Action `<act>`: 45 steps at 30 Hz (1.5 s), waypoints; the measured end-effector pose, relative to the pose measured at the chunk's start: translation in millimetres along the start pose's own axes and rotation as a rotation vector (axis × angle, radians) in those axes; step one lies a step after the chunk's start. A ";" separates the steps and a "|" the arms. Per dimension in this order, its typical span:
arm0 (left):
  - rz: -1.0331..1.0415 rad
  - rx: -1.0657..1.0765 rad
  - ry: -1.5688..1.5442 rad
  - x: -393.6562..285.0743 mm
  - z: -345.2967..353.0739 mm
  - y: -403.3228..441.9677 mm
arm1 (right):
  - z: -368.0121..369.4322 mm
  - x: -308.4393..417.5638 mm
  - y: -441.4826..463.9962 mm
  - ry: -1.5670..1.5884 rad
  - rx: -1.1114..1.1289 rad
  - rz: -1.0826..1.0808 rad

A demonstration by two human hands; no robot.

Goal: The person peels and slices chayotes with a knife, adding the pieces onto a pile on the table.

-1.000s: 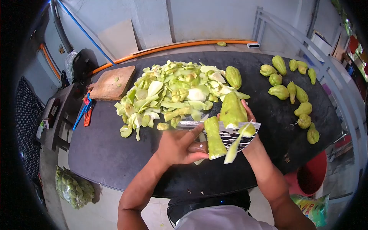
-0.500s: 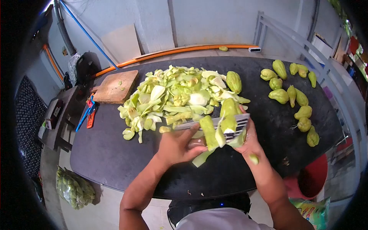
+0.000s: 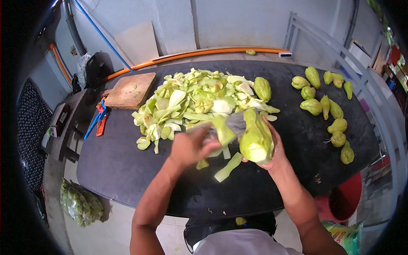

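Note:
My right hand (image 3: 278, 154) holds a partly peeled chayote (image 3: 256, 138) upright, a pale cut face at its lower end towards me. My left hand (image 3: 192, 146), blurred by motion, is closed round the handle of a knife (image 3: 236, 123). The wide blade lies just left of the chayote; I cannot tell whether they touch. A green slice of peel (image 3: 224, 132) is at the blade, near my left fingers. Below the knife a peel strip (image 3: 228, 167) rests on the table. Behind my hands spreads a heap of peelings (image 3: 187, 100).
Whole chayotes (image 3: 311, 106) lie on the right of the dark table (image 3: 127, 170), one (image 3: 262, 89) beside the heap. A wooden board (image 3: 130, 90) and orange-handled tool (image 3: 101, 126) sit at left. A red bucket (image 3: 355, 191) and a filled plastic bag (image 3: 80, 202) stand on the floor.
The knife has come off the lower end of the chayote and moved left and up. The chayote has turned, showing its cut end. A small piece has left my right wrist; one now shows below the table edge.

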State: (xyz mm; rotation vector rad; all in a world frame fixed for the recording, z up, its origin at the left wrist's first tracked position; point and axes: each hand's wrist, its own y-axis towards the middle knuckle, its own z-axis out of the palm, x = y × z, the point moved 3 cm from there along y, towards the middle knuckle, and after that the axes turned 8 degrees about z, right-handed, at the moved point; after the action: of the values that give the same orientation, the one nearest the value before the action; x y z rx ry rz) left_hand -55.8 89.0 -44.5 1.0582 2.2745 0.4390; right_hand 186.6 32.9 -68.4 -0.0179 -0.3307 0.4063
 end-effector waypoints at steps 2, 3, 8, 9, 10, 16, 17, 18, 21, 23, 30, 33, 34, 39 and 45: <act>-0.149 -0.107 -0.018 32.5 -1.0 -4.5 | 5.5 4.7 1.0 0.031 -0.039 -0.015; -0.164 -0.079 0.075 31.7 -5.2 -4.9 | 12.8 5.1 1.6 0.096 -0.095 -0.038; -0.337 0.014 0.155 22.0 -9.3 4.2 | -19.4 1.8 1.0 0.095 0.027 0.163; -0.366 -0.003 0.160 22.8 -10.6 3.6 | -21.8 1.3 0.8 0.079 -0.035 0.155; -0.396 -0.021 0.167 23.8 -12.0 2.6 | -11.6 0.5 -0.2 0.030 -0.091 0.117; -0.434 -0.078 -0.255 -9.7 -2.9 3.2 | 1.5 4.5 0.5 0.047 -0.167 0.056; -0.413 -0.088 -0.280 -15.2 -3.8 3.1 | -0.7 6.0 -0.4 0.013 -0.169 0.025; -0.392 -0.101 -0.305 -21.5 -5.1 3.1 | -1.5 7.2 -0.8 -0.022 -0.170 -0.006; 0.207 -0.062 -0.020 -57.9 -6.6 0.7 | 8.6 3.4 2.0 0.020 -0.160 -0.080; 0.471 -0.108 0.152 -82.3 -4.3 0.9 | 15.2 -0.4 -4.6 0.067 -0.207 -0.147; 0.584 -0.115 0.190 -96.6 8.2 1.4 | 2.4 -0.3 1.7 0.068 -0.151 -0.238; 0.597 -0.153 0.186 -90.2 6.9 2.7 | -1.9 -0.9 2.1 0.053 -0.153 -0.221; 0.549 -0.183 0.136 -75.3 9.8 3.0 | -8.4 -1.0 5.0 0.056 -0.133 -0.214; 0.437 -0.087 0.111 -59.6 -2.9 -0.7 | -2.5 -0.2 4.7 0.056 0.008 -0.158; 0.542 -0.090 0.084 -83.4 -6.5 0.4 | 6.0 -1.3 1.7 0.018 0.002 -0.082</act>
State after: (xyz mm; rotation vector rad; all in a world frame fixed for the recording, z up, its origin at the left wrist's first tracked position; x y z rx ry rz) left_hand -16.9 24.3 -8.4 1.6334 1.9900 0.8055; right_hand 182.9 33.7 -63.3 -0.0058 -0.3125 0.3252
